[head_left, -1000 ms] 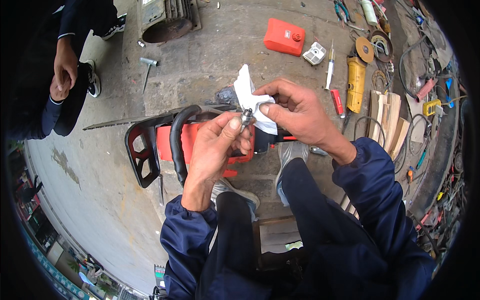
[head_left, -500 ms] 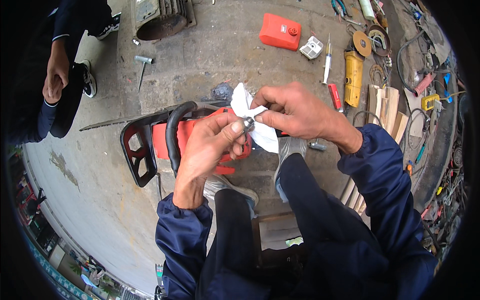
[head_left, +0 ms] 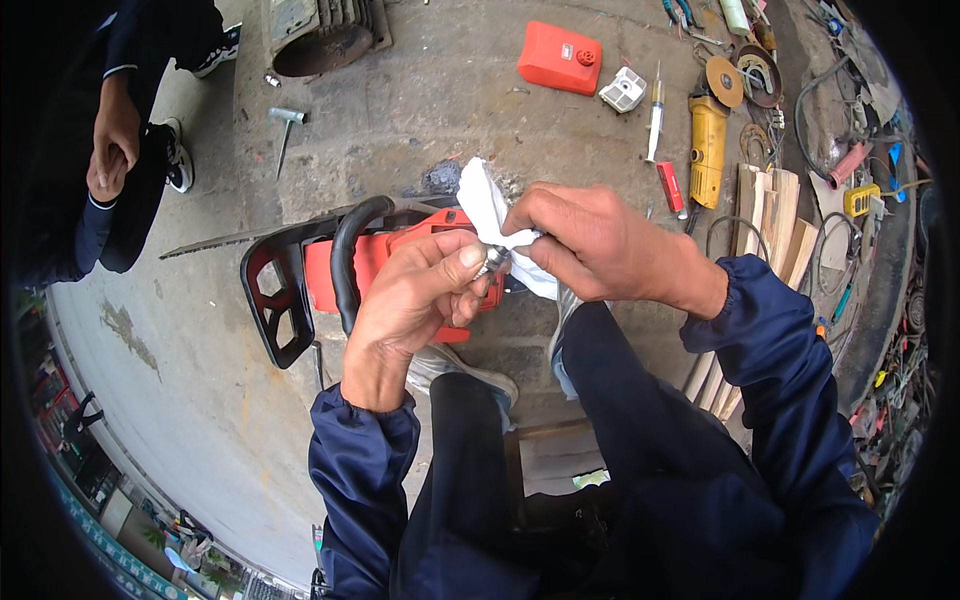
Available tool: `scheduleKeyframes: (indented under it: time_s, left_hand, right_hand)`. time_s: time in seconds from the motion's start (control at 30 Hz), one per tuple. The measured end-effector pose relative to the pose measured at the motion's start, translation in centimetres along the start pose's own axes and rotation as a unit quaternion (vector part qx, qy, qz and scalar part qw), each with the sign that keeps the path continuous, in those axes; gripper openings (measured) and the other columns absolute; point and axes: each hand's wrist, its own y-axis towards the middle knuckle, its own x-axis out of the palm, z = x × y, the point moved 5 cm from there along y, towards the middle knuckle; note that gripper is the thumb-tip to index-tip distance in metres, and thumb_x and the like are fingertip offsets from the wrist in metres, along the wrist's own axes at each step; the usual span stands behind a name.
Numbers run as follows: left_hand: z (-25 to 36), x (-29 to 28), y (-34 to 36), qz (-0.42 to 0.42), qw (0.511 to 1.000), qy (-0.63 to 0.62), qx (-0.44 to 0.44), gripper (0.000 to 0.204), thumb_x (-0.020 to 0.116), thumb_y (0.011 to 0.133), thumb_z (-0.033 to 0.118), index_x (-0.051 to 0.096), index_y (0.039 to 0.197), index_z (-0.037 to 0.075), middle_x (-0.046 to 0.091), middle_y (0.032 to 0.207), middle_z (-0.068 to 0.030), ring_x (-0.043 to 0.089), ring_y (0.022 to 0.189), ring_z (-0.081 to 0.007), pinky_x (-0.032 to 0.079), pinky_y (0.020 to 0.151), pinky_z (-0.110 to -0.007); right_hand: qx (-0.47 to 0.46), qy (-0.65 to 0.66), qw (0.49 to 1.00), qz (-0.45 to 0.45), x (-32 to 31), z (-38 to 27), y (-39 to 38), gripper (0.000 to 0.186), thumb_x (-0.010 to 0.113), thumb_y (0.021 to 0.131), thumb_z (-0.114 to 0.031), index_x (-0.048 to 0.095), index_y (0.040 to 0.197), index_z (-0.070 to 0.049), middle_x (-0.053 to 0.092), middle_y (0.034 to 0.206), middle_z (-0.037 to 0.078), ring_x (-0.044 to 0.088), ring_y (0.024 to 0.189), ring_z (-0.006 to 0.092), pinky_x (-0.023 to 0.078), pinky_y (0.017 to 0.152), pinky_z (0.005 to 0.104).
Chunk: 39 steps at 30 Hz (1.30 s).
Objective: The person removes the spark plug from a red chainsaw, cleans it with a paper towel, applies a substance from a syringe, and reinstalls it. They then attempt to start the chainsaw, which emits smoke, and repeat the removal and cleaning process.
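Note:
My left hand (head_left: 422, 290) pinches a small metal spark plug (head_left: 494, 261) between thumb and fingers. With my right hand (head_left: 605, 240) I grip a white cloth or tissue (head_left: 482, 200), its fingers pressing it against one end of the plug. Part of the cloth hangs below, behind my right fingers. Under both hands lies a red chainsaw (head_left: 325, 275) with a black front handle and hand guard; its bar points left. My hands cover much of the saw's body.
A T-shaped wrench (head_left: 287, 120) lies at the far left. Farther right are a red cover (head_left: 560, 58), a white filter-like part (head_left: 623, 90), a syringe (head_left: 655, 120), a small red box (head_left: 671, 187) and a yellow angle grinder (head_left: 707, 150). Another person's hands (head_left: 115, 150) are at the left.
My right hand has shifted slightly down and closed over the plug's end with the cloth, whose lower part is now more hidden. The left hand keeps its pinch.

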Motion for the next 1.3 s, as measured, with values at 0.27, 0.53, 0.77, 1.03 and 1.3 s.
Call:
scheduleKeyframes:
  time_s: [0.27, 0.53, 0.77, 1.03, 1.3]
  left_hand:
    - [0.8, 1.0, -0.3, 0.107, 0.964, 0.182, 0.159, 0.021, 0.069, 0.108, 0.016, 0.069, 0.118, -0.003, 0.070, 0.091, -0.0016, 0.064, 0.078, -0.0082, 0.054, 0.070, -0.026]
    - [-0.5, -0.1, -0.2, 0.128, 0.950, 0.146, 0.242, 0.020, 0.077, 0.101, 0.006, 0.068, 0.117, -0.001, 0.075, 0.104, -0.0056, 0.069, 0.092, -0.0109, 0.058, 0.083, -0.028]
    - [-0.3, 0.7, 0.0, 0.147, 0.925, 0.177, 0.302, 0.022, 0.079, 0.095, -0.003, 0.066, 0.113, -0.002, 0.074, 0.106, -0.0051, 0.070, 0.096, -0.0115, 0.058, 0.086, -0.029]
    - [0.5, 1.8, -1.2, 0.213, 0.780, 0.461, 0.366, 0.021, 0.084, 0.092, 0.001, 0.071, 0.109, -0.001, 0.072, 0.101, -0.0013, 0.064, 0.090, -0.0085, 0.055, 0.080, -0.026]
    - [-0.1, 0.9, -0.7, 0.231, 0.823, 0.390, 0.342, 0.021, 0.082, 0.091, -0.001, 0.070, 0.108, -0.003, 0.071, 0.096, -0.0042, 0.066, 0.088, -0.0111, 0.056, 0.079, -0.028]
  right_hand:
    - [0.277, 0.253, 0.923, 0.090, 0.4, 2.9, -2.0, 0.030, 0.066, 0.108, -0.020, 0.063, 0.127, 0.004, 0.073, 0.100, 0.007, 0.068, 0.093, 0.0109, 0.055, 0.074, 0.0310]
    - [0.327, 0.339, 0.872, 0.134, 1.0, 4.5, -3.4, 0.035, 0.073, 0.106, -0.024, 0.069, 0.123, 0.006, 0.073, 0.108, 0.007, 0.067, 0.097, 0.0096, 0.056, 0.085, 0.0279]
    - [0.331, 0.362, 0.868, 0.079, 2.7, 4.1, -2.0, 0.039, 0.073, 0.105, -0.024, 0.069, 0.125, 0.008, 0.074, 0.102, 0.006, 0.067, 0.090, 0.0105, 0.056, 0.078, 0.0288]
    - [0.336, 0.192, 0.922, -0.017, 1.4, 3.3, -1.1, 0.031, 0.073, 0.102, -0.019, 0.069, 0.117, 0.007, 0.073, 0.093, 0.009, 0.066, 0.080, 0.0116, 0.053, 0.066, 0.0319]
    - [0.335, 0.121, 0.934, 0.038, 2.7, 3.6, -1.3, 0.026, 0.068, 0.099, -0.019, 0.068, 0.101, 0.007, 0.069, 0.081, 0.024, 0.072, 0.074, 0.0355, 0.054, 0.065, 0.0425]
